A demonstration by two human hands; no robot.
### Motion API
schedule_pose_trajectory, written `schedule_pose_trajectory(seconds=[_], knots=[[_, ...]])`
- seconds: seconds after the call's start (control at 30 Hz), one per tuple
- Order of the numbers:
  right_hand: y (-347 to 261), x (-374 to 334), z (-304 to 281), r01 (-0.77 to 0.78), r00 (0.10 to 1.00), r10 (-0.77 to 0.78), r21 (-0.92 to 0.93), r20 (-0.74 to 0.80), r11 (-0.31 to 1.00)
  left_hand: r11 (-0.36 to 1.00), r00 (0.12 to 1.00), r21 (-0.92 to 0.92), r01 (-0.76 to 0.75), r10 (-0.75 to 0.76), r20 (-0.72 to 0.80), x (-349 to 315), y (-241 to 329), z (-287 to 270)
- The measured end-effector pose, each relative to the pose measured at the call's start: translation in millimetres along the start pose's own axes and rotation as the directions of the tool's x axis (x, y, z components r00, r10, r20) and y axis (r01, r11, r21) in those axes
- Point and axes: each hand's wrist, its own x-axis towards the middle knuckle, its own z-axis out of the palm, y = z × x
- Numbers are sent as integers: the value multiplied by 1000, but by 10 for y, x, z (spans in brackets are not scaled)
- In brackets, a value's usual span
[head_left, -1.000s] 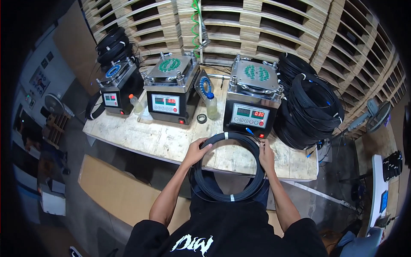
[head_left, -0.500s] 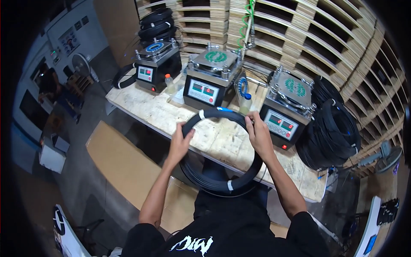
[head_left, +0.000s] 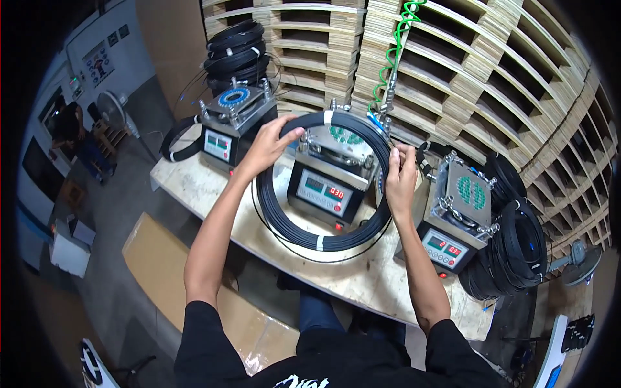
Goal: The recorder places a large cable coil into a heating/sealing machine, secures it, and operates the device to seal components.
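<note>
Both my hands hold up a coil of black cable (head_left: 266, 197), tilted before the middle machine. White bands wrap the coil at top and bottom, and a small blue piece (head_left: 375, 121) shows at its upper right. A thin loose strand hangs just outside its lower edge. My left hand (head_left: 270, 143) grips the upper left of the ring, thumb toward the inside. On the right side, my right hand (head_left: 402, 173) has its fingers closed round the rim. Through the ring appears the middle machine (head_left: 323, 187), with a lit red display and a green-ringed metal top plate.
Similar machines stand left (head_left: 220, 143) and right (head_left: 446, 246) on the wooden table (head_left: 187, 187). Black cable coils are piled at back left (head_left: 236, 58) and at right (head_left: 517, 249). A green spiral hose (head_left: 396, 45) hangs before stacked pallets (head_left: 453, 58). Another person (head_left: 74, 132) stands far left.
My hands have raised the coil up and forward, from over the table's near edge to in front of the middle machine. Displays on the middle and right machines show different readings.
</note>
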Motion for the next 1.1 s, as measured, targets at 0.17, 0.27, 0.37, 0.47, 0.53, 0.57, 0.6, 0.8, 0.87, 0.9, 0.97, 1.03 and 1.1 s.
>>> schedule_pose_trajectory(seconds=[0.17,0.27,0.37,0.47,0.53,0.57,0.6,0.8,0.87,0.9,0.97,1.03,1.1], knots=[[257,99,183,-93,994,90,-54,-65,994,988,991,-110,-107,114,65,375,-437,216],[336,77,282,-92,990,77,-133,-117,987,979,982,-112,-168,177,73,504,-591,250],[320,19,355,-194,969,172,-121,-176,973,975,978,-148,-167,183,103,578,-680,291],[457,-61,371,-256,950,222,-137,-220,957,969,972,-212,-127,163,167,598,-722,324],[520,-120,384,-275,940,228,-171,-253,946,949,965,-280,-143,197,174,608,-782,369],[551,-132,393,-262,939,212,-164,-270,951,948,963,-296,-121,185,198,621,-795,381],[565,-149,401,-248,938,197,-157,-286,956,942,964,-312,-124,188,187,607,-801,404],[502,-198,418,-238,929,169,-180,-330,955,893,979,-432,-128,183,87,617,-906,533],[527,-253,441,-225,923,163,-145,-349,964,874,994,-484,-40,83,66,626,-981,612],[508,-264,437,-222,925,161,-144,-345,964,875,995,-483,-41,81,62,616,-1025,634],[492,-246,410,-249,933,192,-162,-305,955,870,999,-492,13,8,40,614,-1116,669],[506,-225,351,-245,934,194,-143,-299,959,808,999,-588,38,-20,37,638,-1172,714],[486,-212,264,-240,950,195,-168,-245,956,798,1000,-602,9,-13,-2,608,-1166,711]])
